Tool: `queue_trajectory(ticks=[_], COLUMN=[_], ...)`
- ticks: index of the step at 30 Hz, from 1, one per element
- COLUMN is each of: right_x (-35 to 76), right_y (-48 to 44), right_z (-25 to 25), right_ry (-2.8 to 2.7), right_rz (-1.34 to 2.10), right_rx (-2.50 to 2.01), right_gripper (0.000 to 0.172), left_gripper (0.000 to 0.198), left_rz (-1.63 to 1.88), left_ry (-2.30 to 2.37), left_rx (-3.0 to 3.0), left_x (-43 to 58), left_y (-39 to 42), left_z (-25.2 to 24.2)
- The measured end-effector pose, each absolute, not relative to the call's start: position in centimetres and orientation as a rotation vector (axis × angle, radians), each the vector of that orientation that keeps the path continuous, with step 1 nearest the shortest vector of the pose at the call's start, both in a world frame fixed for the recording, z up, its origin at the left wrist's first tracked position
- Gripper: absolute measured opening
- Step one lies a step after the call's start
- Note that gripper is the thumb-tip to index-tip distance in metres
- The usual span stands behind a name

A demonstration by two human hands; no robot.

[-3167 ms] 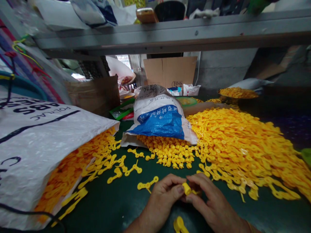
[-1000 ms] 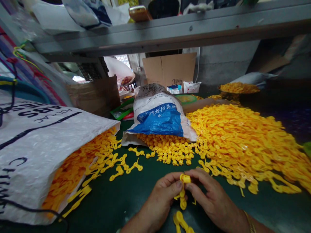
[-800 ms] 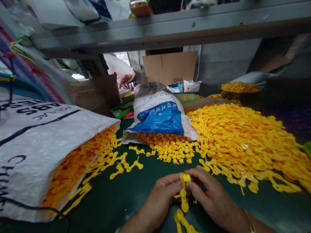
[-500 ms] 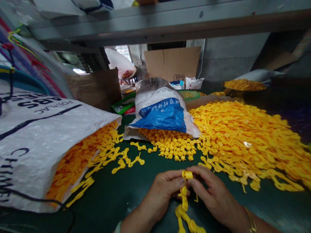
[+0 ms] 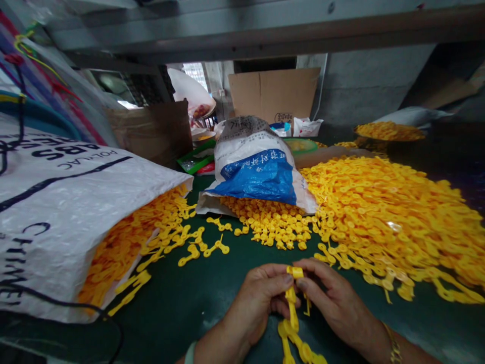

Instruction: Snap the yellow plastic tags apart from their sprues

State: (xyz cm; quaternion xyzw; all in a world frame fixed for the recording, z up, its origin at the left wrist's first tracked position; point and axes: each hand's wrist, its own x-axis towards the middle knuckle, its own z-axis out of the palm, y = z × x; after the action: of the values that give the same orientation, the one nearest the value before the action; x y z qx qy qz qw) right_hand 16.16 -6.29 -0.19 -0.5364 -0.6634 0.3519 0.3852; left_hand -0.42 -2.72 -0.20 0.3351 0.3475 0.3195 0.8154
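Observation:
Between my two hands, low in the middle of the head view, is a small yellow plastic part (image 5: 296,273) with a round, cap-like end. My left hand (image 5: 254,298) pinches it from the left with thumb and forefinger. My right hand (image 5: 338,303) grips it from the right, its fingertips closed on the same end. Yellow linked pieces (image 5: 293,336) hang or lie just below my fingers, with round discs joined by narrow arms. Whether they are joined to the held part, I cannot tell. The fingers partly hide it.
A large heap of yellow parts (image 5: 390,217) covers the right of the green table (image 5: 170,298). A white and blue sack (image 5: 257,174) spills small yellow pieces at centre. On the left, a white sack (image 5: 76,202) holds more linked pieces. A metal beam (image 5: 242,33) crosses overhead.
Both hands keep their pinch on the yellow part. The camera view has shifted slightly, and the hanging yellow strip sits a little differently below the fingers.

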Motion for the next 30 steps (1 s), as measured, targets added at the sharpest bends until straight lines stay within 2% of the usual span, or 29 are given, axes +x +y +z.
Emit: queue_trajectory(ticks=[5,8,12,15,20,26,30], right_x=[16.4,17.1,17.3,16.9,18.0,19.6,19.0], right_y=[-5.7,-5.6,-5.8,-5.8,-5.3,-5.8,-6.0], right_z=[-0.2,-0.4,-0.3,0.0,-0.1,0.3,0.8], right_ry=[-1.491,-1.227,-1.008,-0.958,-1.045,-1.383,-1.431], right_rz=[1.088,1.261,1.566,1.672,1.450,1.151,1.129], right_rx=[-1.357,-1.340,-1.145,-1.029,-1.073,-1.251,-1.285], right_gripper=[0.019,0.022,0.020,0.019,0.017,0.021,0.019], left_gripper=[0.031,0.034,0.028,0.022,0.021,0.030,0.031], left_rz=[0.682,0.805,1.060,1.119,1.081,0.965,0.991], left_ry=[0.724,0.767,0.810,0.848,0.746,0.673,0.674], left_rx=[0.663,0.650,0.657,0.707,0.901,0.813,0.813], left_x=[-0.4,-0.6,-0.8,-0.7,-0.3,-0.3,-0.4], left_y=[-2.6,-2.5,-2.2,-2.1,-2.7,-2.8,-2.8], left_z=[-0.3,-0.2,0.0,0.1,-0.2,-0.6,-0.6])
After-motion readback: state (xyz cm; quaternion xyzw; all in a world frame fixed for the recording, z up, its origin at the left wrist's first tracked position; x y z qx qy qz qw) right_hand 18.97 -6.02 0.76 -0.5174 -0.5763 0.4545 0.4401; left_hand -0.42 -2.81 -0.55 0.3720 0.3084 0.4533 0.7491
